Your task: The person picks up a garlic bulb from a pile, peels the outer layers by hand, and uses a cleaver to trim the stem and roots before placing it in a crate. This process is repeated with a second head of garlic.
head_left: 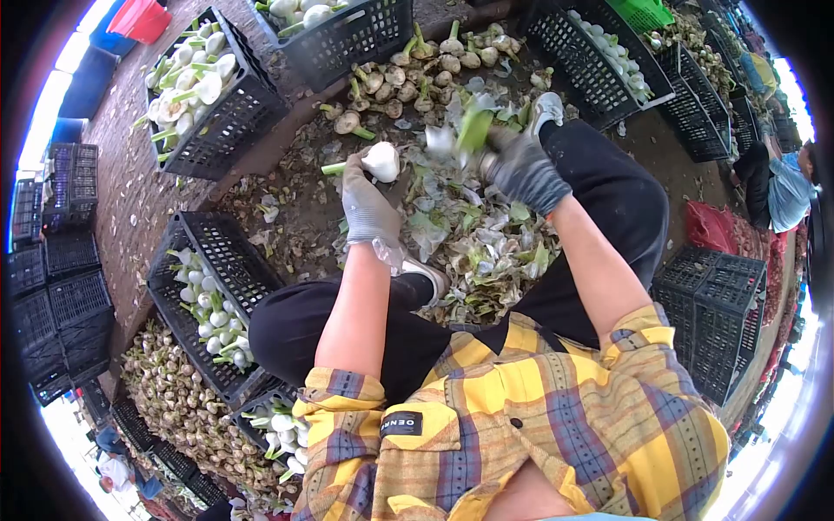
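Note:
My left hand [368, 198], in a pale grey glove, is closed around a garlic bulb [382, 162]. The bulb is smooth and white, and its short green stem [333, 168] points left. To its right, my right hand [521, 169], in a grey glove with dark stripes, is smeared by motion. At its fingers is a blurred green thing [474, 130] with a whitish blur beside it; I cannot make out what it is. Unpeeled garlic bulbs [395, 82] lie on the ground beyond my hands. Loose peelings [486, 260] are heaped between my legs.
Around me stand black crates of white garlic: one at the left [228, 260], one at upper left [221, 130], one at the top [347, 39] and one at upper right [599, 69]. A large garlic pile [187, 408] lies lower left. Another person [786, 191] sits far right.

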{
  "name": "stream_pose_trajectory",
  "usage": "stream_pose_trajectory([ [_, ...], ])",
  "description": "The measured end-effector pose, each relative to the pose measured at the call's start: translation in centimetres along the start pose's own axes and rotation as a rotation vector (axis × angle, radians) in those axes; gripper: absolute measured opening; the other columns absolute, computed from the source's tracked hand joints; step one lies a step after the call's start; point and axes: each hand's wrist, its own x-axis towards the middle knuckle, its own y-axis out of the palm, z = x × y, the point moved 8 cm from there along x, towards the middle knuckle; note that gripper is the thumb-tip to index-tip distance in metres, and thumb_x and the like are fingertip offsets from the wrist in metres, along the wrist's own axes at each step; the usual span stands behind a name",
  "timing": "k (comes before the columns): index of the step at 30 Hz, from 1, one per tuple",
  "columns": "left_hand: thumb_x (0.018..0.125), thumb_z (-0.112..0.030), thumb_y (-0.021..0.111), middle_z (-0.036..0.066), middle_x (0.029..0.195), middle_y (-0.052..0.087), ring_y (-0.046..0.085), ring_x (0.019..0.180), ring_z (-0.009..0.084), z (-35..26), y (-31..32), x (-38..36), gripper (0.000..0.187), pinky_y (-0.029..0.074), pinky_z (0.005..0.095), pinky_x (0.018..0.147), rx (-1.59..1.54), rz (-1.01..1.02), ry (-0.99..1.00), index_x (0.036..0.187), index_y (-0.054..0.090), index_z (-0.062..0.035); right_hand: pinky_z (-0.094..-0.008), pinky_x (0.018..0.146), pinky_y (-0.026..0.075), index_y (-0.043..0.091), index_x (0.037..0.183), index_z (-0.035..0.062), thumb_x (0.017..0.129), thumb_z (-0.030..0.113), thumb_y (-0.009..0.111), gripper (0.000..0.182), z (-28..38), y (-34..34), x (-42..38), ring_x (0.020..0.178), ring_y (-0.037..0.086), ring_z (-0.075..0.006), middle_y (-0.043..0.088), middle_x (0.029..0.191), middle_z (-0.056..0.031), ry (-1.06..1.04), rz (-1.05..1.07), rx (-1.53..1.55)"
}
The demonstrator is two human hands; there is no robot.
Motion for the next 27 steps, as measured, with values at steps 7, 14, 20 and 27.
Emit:
stream_pose_trajectory([
  [7,0.092,-0.05,0.039,0.005,0.085,0.06,0.059,0.074,0.0147,-1.3,1.9,-0.9,0.052,0.048,0.0249,0.065,0.377,0.144,0.412,0.104,0.054,-0.0019,-0.0318,0.071,0.051,0.052,0.111,-0.0005,0.082,0.028,0.06,0.042,-1.0,2.0,-0.9,0.083,0.063,-0.0238,0.063,0.089,-0.0146,0.085,-0.023,-0.1],
  [14,0.096,-0.037,0.041,0.004,0.095,0.059,0.051,0.082,0.0069,-0.8,5.0,-3.9,0.043,0.042,0.022,0.075,0.553,0.39,0.498,0.104,0.058,0.0005,-0.0297,0.054,0.051,0.063,0.091,-0.0006,0.082,0.031,0.062,0.032,1.4,5.7,-1.2,0.064,0.062,-0.0167,0.064,0.078,-0.0101,0.465,0.223,0.56],
  [20,0.095,-0.039,0.04,0.002,0.089,0.058,0.049,0.079,0.0084,-0.5,5.4,-4.4,0.043,0.04,0.0234,0.072,0.704,0.386,0.465,0.102,0.06,-0.0016,-0.0305,0.061,0.05,0.064,0.089,0.0003,0.081,0.026,0.062,0.027,0.8,4.8,-0.1,0.068,0.062,-0.0158,0.065,0.078,-0.0109,0.103,0.255,0.378],
  [27,0.094,-0.037,0.045,0.003,0.087,0.057,0.05,0.078,0.0091,-0.1,5.0,-3.9,0.039,0.042,0.0236,0.071,0.645,0.369,0.481,0.104,0.059,-0.0026,-0.0327,0.065,0.048,0.066,0.088,0.003,0.078,0.019,0.06,0.02,-0.9,4.6,0.5,0.069,0.061,-0.0198,0.065,0.079,-0.016,0.157,0.095,0.225],
])
